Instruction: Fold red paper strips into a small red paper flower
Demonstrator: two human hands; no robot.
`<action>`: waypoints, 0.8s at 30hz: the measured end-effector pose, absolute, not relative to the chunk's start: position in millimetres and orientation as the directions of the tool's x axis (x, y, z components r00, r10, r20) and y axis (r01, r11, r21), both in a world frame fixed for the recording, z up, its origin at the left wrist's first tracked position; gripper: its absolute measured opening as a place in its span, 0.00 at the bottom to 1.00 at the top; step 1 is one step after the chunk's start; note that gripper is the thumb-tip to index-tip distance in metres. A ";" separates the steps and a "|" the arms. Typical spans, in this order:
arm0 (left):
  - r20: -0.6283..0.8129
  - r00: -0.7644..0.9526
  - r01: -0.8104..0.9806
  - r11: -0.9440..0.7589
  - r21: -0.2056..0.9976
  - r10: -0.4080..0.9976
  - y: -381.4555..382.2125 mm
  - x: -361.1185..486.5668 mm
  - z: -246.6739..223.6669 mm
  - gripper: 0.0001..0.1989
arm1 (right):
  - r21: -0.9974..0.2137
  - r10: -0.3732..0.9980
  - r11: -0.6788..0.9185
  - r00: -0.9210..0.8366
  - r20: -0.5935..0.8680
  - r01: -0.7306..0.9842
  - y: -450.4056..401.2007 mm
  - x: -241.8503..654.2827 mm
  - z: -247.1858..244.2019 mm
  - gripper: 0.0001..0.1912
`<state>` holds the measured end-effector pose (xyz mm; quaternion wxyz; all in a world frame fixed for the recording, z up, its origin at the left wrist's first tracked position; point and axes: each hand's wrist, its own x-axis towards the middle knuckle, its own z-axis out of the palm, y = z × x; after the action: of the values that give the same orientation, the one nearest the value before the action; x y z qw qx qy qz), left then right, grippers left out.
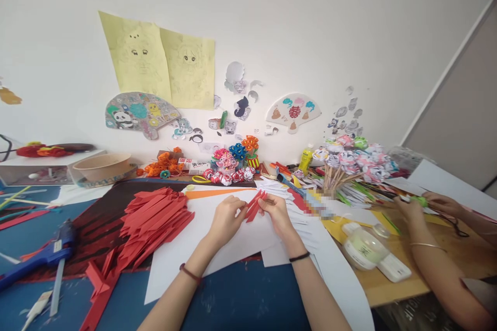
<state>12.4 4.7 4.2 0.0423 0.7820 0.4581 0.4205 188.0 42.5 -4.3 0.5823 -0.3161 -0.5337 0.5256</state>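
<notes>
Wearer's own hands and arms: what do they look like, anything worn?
Left hand: ungloved, thin dark-reddish band at the wrist. Right hand: ungloved, thin black band at the wrist. No sleeve in view on either side.

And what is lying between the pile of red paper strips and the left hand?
In the head view, white paper lies between the red pile and the left hand, with an orange strip at its far side.

Head-worn view, facing forward and down, near both hands [227, 219] [276, 213]
</notes>
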 end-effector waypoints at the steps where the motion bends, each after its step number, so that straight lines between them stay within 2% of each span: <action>1: 0.622 0.214 0.668 -0.577 0.469 0.753 4.7 13.2 3.8 0.10 | -0.926 0.951 0.249 -0.111 0.290 -0.284 43.0 188.3 -4.4 0.13; 4: 0.611 0.222 0.655 -0.580 0.483 0.760 4.9 13.8 3.0 0.09 | -0.927 0.955 0.248 -0.087 0.282 -0.283 44.4 189.1 -5.2 0.14; 10: 0.586 0.286 0.695 -0.585 0.417 0.758 4.7 12.8 0.8 0.11 | -0.945 0.961 0.246 -0.073 0.267 -0.216 46.1 189.8 -9.6 0.15; 15: 0.588 0.279 0.690 -0.584 0.428 0.759 5.5 14.1 -1.1 0.11 | -0.961 0.983 0.158 -0.057 0.175 -0.228 50.5 189.6 -14.5 0.17; 19: 0.607 0.264 0.678 -0.592 0.436 0.749 5.5 14.3 0.0 0.11 | -0.960 0.987 0.123 -0.067 0.144 -0.252 52.6 190.3 -15.8 0.17; 24: 0.565 0.278 0.650 -0.585 0.485 0.777 6.3 12.9 2.8 0.10 | -0.961 0.989 0.095 -0.083 0.121 -0.261 55.0 190.7 -18.5 0.18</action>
<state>12.9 6.3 2.8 0.0792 0.7953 0.4486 0.4000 190.7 55.0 -18.5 0.5617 -0.3778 -0.4817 0.5565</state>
